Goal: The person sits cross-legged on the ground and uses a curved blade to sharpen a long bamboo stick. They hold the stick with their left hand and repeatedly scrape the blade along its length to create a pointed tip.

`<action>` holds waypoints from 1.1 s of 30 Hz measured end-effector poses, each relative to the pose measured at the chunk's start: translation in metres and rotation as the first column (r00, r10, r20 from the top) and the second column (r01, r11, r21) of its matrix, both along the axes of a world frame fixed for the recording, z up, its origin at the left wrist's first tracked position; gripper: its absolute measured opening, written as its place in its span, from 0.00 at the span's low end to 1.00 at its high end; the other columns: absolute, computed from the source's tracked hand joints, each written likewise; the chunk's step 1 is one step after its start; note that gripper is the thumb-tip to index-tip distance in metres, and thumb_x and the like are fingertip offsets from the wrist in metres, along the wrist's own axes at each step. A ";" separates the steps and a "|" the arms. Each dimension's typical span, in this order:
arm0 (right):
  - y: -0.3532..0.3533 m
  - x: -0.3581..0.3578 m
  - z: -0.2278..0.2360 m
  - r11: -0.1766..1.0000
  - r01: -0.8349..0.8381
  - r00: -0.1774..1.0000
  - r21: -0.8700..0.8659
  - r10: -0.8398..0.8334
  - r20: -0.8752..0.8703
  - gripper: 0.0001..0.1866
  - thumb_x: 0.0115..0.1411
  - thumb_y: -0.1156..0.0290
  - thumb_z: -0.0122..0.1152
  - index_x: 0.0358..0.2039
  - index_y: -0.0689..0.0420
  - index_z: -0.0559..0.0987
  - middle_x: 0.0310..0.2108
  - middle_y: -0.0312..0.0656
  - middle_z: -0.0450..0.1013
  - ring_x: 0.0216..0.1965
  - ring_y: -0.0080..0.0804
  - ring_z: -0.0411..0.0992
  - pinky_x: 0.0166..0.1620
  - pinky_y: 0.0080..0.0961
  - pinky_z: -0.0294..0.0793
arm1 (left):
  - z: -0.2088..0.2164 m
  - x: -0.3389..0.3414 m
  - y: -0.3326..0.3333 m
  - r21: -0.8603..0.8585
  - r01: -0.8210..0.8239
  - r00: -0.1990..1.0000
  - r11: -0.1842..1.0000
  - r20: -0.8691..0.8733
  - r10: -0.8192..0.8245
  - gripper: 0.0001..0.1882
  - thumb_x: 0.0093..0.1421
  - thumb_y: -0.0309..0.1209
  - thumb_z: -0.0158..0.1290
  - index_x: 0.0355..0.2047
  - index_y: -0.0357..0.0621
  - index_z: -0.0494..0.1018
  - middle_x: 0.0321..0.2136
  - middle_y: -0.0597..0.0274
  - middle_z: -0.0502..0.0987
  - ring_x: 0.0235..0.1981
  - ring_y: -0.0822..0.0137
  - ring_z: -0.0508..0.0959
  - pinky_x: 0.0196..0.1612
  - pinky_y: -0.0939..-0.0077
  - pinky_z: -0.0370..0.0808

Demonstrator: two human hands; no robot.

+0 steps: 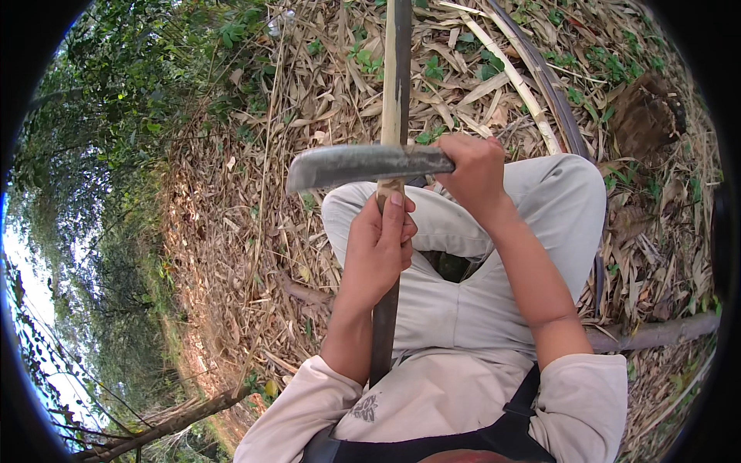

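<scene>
My left hand (384, 241) is wrapped round a long wooden pole (392, 85), its thumb lying along the wood. The pole runs from my lap straight away from me. Beyond that hand its left side is pale and stripped, while dark bark covers its right side; the near end is still dark. In my right hand (474, 176) is a machete (363, 163), gripped at the handle, which the fingers mostly hide. Its broad grey blade points left and crosses over the pole just beyond my left hand. Whether the edge touches the wood, I cannot tell.
Beyond my right knee lie a pale stripped stick (519, 86) and a dark curved pole (549, 86). A brown stump (647, 116) stands at the far right. One branch (656, 333) lies by my right side, another (181, 417) at lower left. Dry leaves (231, 224) cover the ground.
</scene>
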State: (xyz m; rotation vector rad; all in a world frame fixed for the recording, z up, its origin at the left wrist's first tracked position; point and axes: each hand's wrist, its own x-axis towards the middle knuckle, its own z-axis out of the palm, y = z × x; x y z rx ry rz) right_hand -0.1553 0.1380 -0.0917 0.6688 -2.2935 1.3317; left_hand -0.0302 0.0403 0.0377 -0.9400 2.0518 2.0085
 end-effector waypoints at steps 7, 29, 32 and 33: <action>0.013 -0.041 0.001 0.987 0.063 0.837 -0.150 0.029 0.546 0.12 0.54 0.65 0.63 0.20 0.59 0.80 0.14 0.46 0.73 0.18 0.43 0.73 0.24 0.36 0.70 | -0.008 0.012 -0.014 0.165 0.027 1.000 0.986 0.003 -0.028 0.18 0.75 0.44 0.38 0.40 0.42 0.67 0.18 0.70 0.61 0.11 0.81 0.56 0.13 0.84 0.55; 0.009 0.028 0.039 0.978 -0.203 0.974 -0.053 0.196 -0.116 0.08 0.43 0.72 0.68 0.21 0.53 0.74 0.15 0.37 0.66 0.19 0.37 0.70 0.24 0.33 0.60 | 0.005 0.006 -0.009 0.332 0.012 1.000 0.943 0.000 -0.012 0.19 0.75 0.42 0.39 0.31 0.42 0.65 0.18 0.69 0.63 0.13 0.79 0.61 0.15 0.82 0.58; 0.009 0.028 0.041 0.979 -0.201 0.972 -0.044 0.194 -0.135 0.09 0.43 0.72 0.68 0.20 0.53 0.74 0.15 0.37 0.66 0.18 0.37 0.70 0.24 0.33 0.60 | 0.003 0.007 -0.008 0.307 -0.001 1.000 0.952 0.008 -0.002 0.19 0.75 0.42 0.39 0.31 0.42 0.65 0.18 0.69 0.62 0.13 0.79 0.61 0.15 0.82 0.57; 0.009 0.028 0.040 0.981 -0.188 0.973 -0.041 0.180 -0.145 0.09 0.43 0.71 0.69 0.20 0.53 0.75 0.15 0.37 0.67 0.19 0.37 0.71 0.24 0.33 0.60 | 0.002 0.007 -0.008 0.300 0.010 1.000 0.954 0.008 -0.013 0.19 0.75 0.42 0.39 0.31 0.42 0.65 0.18 0.69 0.62 0.13 0.79 0.60 0.15 0.82 0.57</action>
